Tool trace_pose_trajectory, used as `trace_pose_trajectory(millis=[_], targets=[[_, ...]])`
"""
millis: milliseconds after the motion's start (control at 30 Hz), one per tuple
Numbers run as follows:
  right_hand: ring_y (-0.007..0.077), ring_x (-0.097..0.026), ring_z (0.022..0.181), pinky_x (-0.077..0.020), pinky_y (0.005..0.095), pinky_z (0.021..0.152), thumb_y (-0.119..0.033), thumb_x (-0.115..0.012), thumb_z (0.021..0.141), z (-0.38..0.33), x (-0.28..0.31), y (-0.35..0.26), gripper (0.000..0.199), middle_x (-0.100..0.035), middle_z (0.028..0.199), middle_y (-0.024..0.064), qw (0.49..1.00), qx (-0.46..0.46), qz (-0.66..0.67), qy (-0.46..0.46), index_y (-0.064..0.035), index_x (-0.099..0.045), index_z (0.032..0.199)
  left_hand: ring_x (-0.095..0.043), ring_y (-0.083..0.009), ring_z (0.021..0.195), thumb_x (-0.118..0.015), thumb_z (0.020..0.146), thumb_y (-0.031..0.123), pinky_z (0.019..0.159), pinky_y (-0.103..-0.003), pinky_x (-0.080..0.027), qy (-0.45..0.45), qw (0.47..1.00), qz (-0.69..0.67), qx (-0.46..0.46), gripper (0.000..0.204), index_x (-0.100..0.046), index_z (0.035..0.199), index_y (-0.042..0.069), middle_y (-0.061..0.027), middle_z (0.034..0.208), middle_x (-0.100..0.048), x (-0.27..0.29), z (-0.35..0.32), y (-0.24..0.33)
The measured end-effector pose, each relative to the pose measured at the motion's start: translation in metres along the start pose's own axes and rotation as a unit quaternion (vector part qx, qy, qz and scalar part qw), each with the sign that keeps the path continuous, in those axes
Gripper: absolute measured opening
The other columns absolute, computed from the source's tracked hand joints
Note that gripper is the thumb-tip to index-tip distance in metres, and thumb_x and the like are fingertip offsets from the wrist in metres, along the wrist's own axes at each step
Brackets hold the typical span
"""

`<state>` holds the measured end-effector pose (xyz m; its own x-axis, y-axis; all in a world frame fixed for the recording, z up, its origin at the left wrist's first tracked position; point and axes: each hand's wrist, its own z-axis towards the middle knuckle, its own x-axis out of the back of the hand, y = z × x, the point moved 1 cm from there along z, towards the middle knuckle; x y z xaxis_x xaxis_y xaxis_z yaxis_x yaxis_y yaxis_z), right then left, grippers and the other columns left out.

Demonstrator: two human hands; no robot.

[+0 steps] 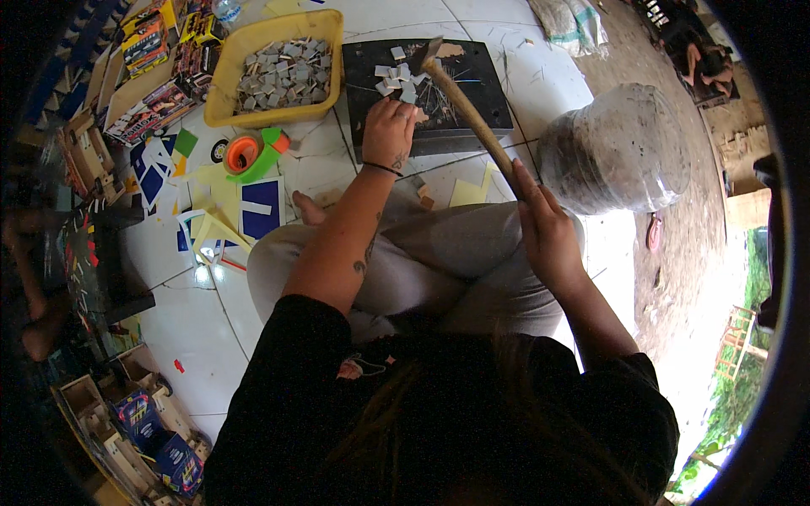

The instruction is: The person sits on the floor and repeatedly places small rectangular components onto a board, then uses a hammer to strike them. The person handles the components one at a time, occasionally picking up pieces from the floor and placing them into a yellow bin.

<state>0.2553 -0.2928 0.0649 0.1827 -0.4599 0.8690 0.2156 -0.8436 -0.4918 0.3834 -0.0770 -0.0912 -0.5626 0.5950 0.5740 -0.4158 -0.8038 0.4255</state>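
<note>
My right hand [550, 228] is closed round the wooden handle of a hammer [472, 118]. The hammer slants up and away to the left, its metal head over the far part of a black block [363, 63]. At the block's near left, my left hand [390, 133] has its fingers bent and drawn together; what they pinch is hidden. Just beyond the fingertips lie several small grey-faced square pieces [398, 54]. Loose thin nails [439, 105] are strewn on the block to the right of that hand.
A yellow basin [215, 101] of similar squares stands left of the block. Orange and green tape rolls [245, 156] and coloured sheet scraps [260, 207] lie nearer. A large clear plastic container [616, 148] stands right. Wooden toy vehicles [135, 413] and boxes line the left; another person sits far right.
</note>
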Motion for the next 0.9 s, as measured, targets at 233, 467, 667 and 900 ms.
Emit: trace_pose_trajectory(millis=[233, 467, 667, 900], targets=[[0.0326, -0.063, 0.088, -0.0501, 0.0396, 0.074, 0.000, -0.046, 0.088, 0.001, 0.000, -0.001, 0.052, -0.059, 0.100, 0.0201, 0.999, 0.028, 0.012, 0.034, -0.0141, -0.038, 0.137, -0.057, -0.0327, 0.090, -0.059, 0.086, 0.016, 0.085, -0.043, -0.045, -0.002, 1.000, -0.002, 0.011, 0.015, -0.064, 0.087, 0.002, -0.0136, 0.087, -0.062, -0.001, 0.000, 0.000], [0.0328, -0.062, 0.089, -0.0495, 0.0401, 0.075, -0.002, -0.046, 0.089, 0.001, -0.006, 0.008, 0.051, -0.058, 0.102, 0.0207, 0.999, 0.030, 0.027, 0.036, -0.0146, -0.037, 0.137, -0.057, -0.0315, 0.088, -0.059, 0.085, 0.016, 0.084, -0.042, -0.044, 0.005, 1.000, -0.001, 0.014, 0.015, -0.064, 0.086, 0.003, -0.0122, 0.086, -0.061, -0.001, -0.001, 0.001], [0.0354, -0.059, 0.091, -0.0468, 0.0400, 0.082, -0.006, -0.045, 0.091, 0.022, -0.016, 0.035, 0.046, -0.055, 0.104, 0.0221, 0.989, 0.018, 0.130, 0.074, -0.0155, -0.040, 0.135, -0.056, -0.0308, 0.090, -0.059, 0.083, 0.016, 0.085, -0.041, -0.043, -0.040, 0.997, -0.044, 0.050, 0.013, -0.064, 0.087, 0.004, -0.0103, 0.087, -0.061, 0.003, 0.001, -0.001], [0.0414, -0.057, 0.089, -0.0486, 0.0456, 0.076, -0.007, -0.044, 0.088, 0.098, -0.038, 0.072, 0.045, -0.050, 0.107, 0.0223, 0.985, -0.069, -0.068, 0.143, -0.0142, -0.041, 0.132, -0.062, -0.0281, 0.067, -0.064, 0.077, 0.018, 0.062, -0.036, -0.048, 0.012, 0.983, -0.078, 0.165, 0.015, -0.068, 0.086, 0.006, -0.0120, 0.073, -0.063, 0.049, 0.028, -0.044]])
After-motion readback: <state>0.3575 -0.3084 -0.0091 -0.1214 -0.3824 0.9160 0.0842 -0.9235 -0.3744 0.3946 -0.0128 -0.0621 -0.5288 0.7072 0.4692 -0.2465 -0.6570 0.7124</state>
